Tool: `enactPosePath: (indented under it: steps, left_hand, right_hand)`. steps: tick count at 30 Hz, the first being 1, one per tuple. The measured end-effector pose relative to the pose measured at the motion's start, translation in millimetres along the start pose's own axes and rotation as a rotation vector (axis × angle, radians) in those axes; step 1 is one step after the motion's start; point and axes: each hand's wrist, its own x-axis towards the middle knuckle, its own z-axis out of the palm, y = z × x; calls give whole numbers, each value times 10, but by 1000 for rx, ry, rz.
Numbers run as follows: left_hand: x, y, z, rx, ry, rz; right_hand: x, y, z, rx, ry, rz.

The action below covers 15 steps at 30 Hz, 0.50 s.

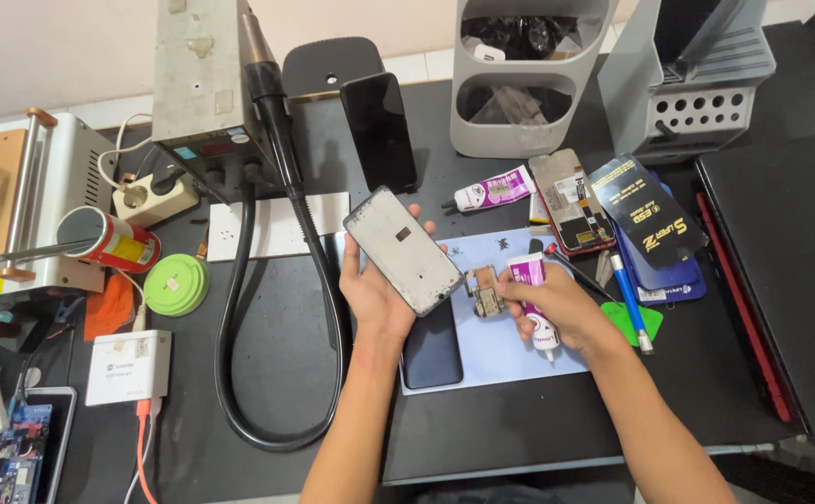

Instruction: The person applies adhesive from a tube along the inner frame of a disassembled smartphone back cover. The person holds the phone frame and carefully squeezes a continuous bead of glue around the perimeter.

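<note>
My left hand [377, 297] holds up a grey phone frame [404, 250], its inner side tilted toward me. My right hand [557, 308] grips a white and purple glue tube [531, 280] lying on its side, nozzle end pointing toward me over the pale blue work mat [482, 359]. Between the two hands, a small circuit board part [484, 291] rests on the mat. A dark phone screen [432, 353] lies on the mat under my left wrist.
A thick black hose [228, 355] loops at left from a grey metal machine [204, 84]. A second glue tube [493, 192], an opened phone [573, 203], a dark packet [647, 216], a blue pen tool [630, 301] and a black laptop [786, 271] lie right. A green round case [176, 284] and white adapter [128, 367] sit left.
</note>
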Motion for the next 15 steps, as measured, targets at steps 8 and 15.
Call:
enactPosePath:
  steps: [8,15]
  left_hand:
    - [-7,43,18,9,25,17]
    - [18,-81,33,69,11,-24]
  right_hand:
    - [45,-133,-224,-45,167,-137]
    - [-214,-270,-642,-181,347,-122]
